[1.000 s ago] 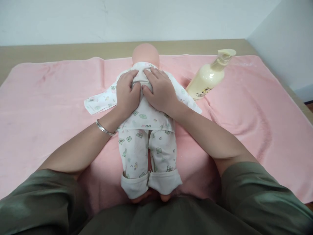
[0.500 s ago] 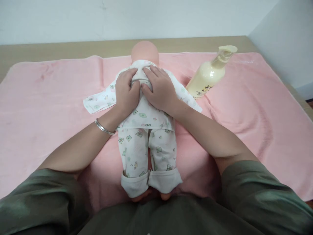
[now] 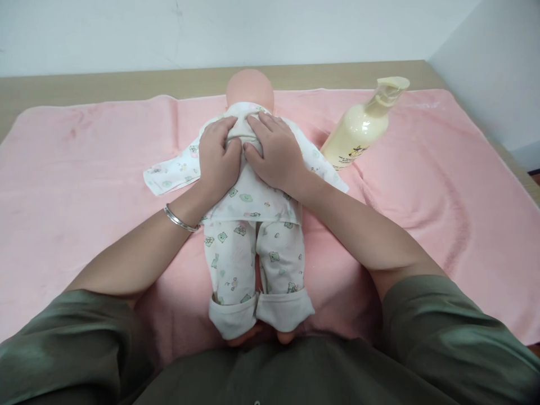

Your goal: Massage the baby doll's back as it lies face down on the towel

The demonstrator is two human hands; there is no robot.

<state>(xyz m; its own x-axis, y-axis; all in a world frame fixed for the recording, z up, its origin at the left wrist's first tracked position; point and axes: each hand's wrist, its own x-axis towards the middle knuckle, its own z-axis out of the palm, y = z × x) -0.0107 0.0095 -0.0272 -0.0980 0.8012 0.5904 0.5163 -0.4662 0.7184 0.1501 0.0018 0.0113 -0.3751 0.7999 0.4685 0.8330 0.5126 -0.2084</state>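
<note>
A baby doll (image 3: 253, 205) lies face down in front of me, its bald head pointing away and its feet close to my body. It wears a white printed top and matching trousers (image 3: 234, 259) with turned-up cuffs. My left hand (image 3: 220, 154) rests flat on the left side of the doll's upper back, fingers stretched out. On the right side of the back lies my right hand (image 3: 276, 149), also open, its fingers reaching toward the doll's shoulder. Both thumbs point inward near the spine, with a narrow gap between them. The doll's own hands are hidden in its sleeves.
Beneath the doll a pink blanket (image 3: 84, 225) is spread over a wooden table (image 3: 126, 85). A cream-coloured pump bottle (image 3: 358, 132) stands just right of the doll's right sleeve. Behind the table is a white wall (image 3: 295, 34). Wrinkles run through the blanket on the right.
</note>
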